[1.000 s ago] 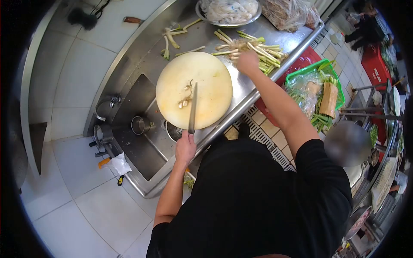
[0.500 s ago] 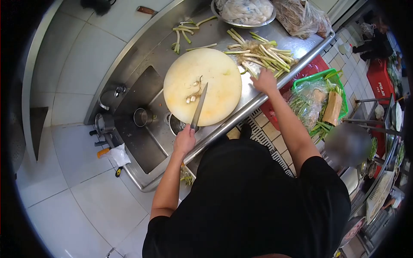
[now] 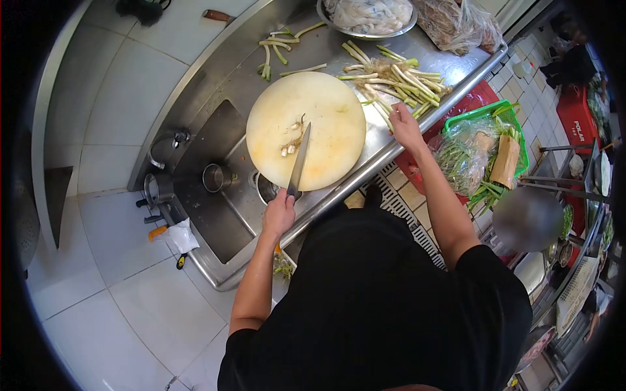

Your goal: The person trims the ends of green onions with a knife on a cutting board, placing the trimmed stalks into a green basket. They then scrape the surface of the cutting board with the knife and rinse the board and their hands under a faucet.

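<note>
My left hand (image 3: 279, 214) is closed round the handle of a long knife (image 3: 300, 159), whose blade lies over a round, pale cutting board (image 3: 332, 150). Small root ends and white trimmings (image 3: 291, 146) lie on the board, left of the blade. Off the board's right side, my right hand (image 3: 407, 128) has its fingers closed at the end of a pale green stalk (image 3: 383, 112). That stalk reaches toward a pile of scallion-like stalks with roots (image 3: 407, 81) on the steel counter.
Cut stalks (image 3: 280, 44) lie behind the board. At the back stand a metal bowl of bagged food (image 3: 372, 18) and another bag (image 3: 456, 26). A sink (image 3: 212, 189) is on the left. A green basket of vegetables (image 3: 523, 133) stands right, beyond the counter edge; a blurred person (image 3: 527, 219) is nearby.
My right hand has drawn back slightly from the pile, with a stalk now at its fingers. The knife stays over the board, its tip shifted slightly left.
</note>
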A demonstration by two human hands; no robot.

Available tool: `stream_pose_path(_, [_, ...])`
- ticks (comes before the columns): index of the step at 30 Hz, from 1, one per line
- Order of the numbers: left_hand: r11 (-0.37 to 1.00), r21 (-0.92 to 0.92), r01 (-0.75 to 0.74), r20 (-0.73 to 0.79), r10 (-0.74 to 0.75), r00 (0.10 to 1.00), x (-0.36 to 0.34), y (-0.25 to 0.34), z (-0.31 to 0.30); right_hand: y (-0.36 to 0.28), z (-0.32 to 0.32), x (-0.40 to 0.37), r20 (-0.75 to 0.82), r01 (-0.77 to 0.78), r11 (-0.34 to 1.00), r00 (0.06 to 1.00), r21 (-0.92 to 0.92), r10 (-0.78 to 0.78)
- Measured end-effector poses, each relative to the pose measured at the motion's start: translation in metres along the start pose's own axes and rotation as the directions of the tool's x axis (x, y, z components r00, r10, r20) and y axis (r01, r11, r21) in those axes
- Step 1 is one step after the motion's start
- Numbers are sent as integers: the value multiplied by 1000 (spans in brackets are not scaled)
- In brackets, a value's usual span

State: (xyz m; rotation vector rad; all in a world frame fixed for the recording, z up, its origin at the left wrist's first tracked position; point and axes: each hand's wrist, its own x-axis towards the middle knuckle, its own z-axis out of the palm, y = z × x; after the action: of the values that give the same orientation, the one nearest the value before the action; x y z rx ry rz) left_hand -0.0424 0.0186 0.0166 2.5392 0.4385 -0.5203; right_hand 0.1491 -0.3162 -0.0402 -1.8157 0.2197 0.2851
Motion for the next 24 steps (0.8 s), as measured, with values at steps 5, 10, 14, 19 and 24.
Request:
stream_pose_path(5, [999, -51, -9, -87, 5, 996, 0, 1, -3, -32, 36, -49, 300, 387, 808, 914, -445, -273])
stream_pose_path(10, [997, 23, -70, -111, 72, 991, -23, 40, -12, -31, 71, -88, 379, 383, 486, 919, -785, -111])
stream_pose_path(14, [988, 126, -88, -18, 91, 996, -35, 42, -12, -32, 71, -95, 377, 388, 480, 918, -787, -122])
stream_pose_path(19, [986, -40, -164, -235, 150, 960, -43, 49, -5, -29, 71, -92, 387, 403, 451, 913, -796, -132])
stream_pose_path(24, [977, 212, -6, 150, -26, 988, -28, 36, 4, -26, 66, -88, 416, 445, 462, 893, -767, -171])
